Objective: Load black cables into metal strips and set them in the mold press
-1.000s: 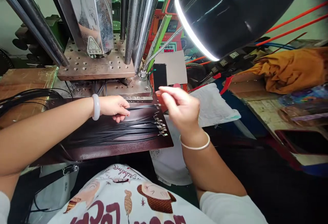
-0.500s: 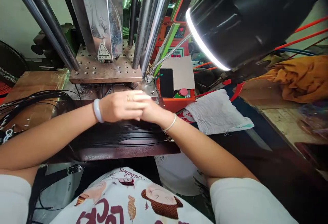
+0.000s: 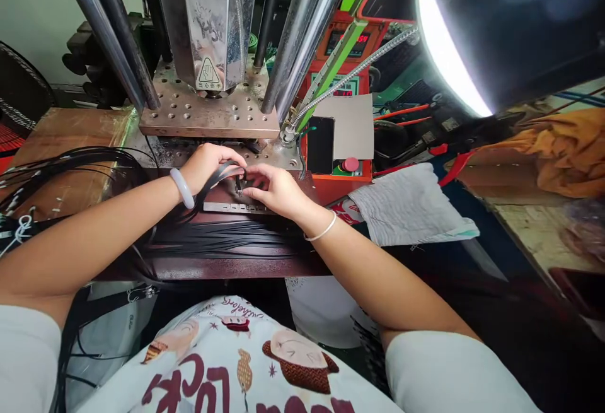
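The left hand point(image 3: 210, 164) is clamped on black cables point(image 3: 218, 174), just beyond the metal strip point(image 3: 225, 207); the right hand point(image 3: 276, 192) is at their small ends point(image 3: 239, 192), its grip I cannot tell from here. They look light, flexible; the ends seem delicate, better held behind.

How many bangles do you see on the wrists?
2: a thick pale bangle at the wrist of the left hand, which holds black cables, and a thin light bangle at the wrist of the right hand.
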A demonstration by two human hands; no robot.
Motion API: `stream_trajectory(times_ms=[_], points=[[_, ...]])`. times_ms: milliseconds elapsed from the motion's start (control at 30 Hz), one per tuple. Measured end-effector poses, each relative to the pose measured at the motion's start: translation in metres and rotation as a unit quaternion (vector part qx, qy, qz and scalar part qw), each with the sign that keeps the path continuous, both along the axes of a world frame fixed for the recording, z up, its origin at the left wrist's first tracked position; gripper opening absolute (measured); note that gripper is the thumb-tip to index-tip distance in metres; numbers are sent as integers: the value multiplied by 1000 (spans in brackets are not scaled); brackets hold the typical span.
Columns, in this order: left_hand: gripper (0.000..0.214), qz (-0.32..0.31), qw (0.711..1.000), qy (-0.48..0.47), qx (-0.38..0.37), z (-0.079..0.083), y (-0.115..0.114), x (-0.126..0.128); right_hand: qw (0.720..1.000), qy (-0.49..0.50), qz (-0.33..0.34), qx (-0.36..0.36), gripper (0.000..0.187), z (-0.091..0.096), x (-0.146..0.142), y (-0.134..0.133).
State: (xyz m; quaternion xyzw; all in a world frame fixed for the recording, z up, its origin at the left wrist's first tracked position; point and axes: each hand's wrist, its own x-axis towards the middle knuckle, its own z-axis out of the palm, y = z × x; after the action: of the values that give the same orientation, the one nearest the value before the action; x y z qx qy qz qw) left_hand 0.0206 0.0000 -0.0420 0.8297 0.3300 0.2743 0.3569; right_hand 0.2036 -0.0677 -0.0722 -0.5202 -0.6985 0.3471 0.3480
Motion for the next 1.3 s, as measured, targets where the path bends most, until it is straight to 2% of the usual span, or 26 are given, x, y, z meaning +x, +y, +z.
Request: stream_trajectory(times_ms=[100,133,267,367,433,500,600,700,800,867,933,1067,1133,1300], points=[[24,-2,1000,-29,-9,3,-7,1,992,88,-9,-87,18,-2,-4,5],[23,-3,1000,-31,-4,4,-9,1,992,88,-21,-85,18,-2,-3,5],[21,15,1000,-11,6,4,-17,-4,996,53,-70,-6,9,-4,7,-6],[24,17,999,-42,-16,0,-20,-5,991,103,-78,-18,12,-9,11,-15],[26,1,997,-74,-3,-3,-20,-3,991,112,-77,-13,16,-12,9,-19],[27,-24,995,-94,27,-4,-20,1,996,62,-66,24,16,-10,6,-21],[21,-52,990,-98,85,-4,-25,4,990,-88,-51,93,11,-4,5,-24],[16,-21,979,-87,182,-9,-35,5,974,-181,-71,114,13,2,12,-30],[25,3,971,-30,238,-21,-44,4,984,-132,-60,104,14,1,20,-39],[27,-14,969,37,245,-28,-47,3,988,-85,-24,124,15,-3,21,-43],[27,-29,967,63,244,-30,-49,1,985,-70,3,160,16,-7,20,-46],[21,-45,980,-13,193,-20,-53,-5,969,-110,21,221,18,-13,13,-49],[20,-61,982,-22,179,-18,-56,-6,958,-142,25,246,18,-14,10,-51],[25,-66,963,14,260,-23,-61,-7,930,-222,17,293,19,-13,6,-56]])
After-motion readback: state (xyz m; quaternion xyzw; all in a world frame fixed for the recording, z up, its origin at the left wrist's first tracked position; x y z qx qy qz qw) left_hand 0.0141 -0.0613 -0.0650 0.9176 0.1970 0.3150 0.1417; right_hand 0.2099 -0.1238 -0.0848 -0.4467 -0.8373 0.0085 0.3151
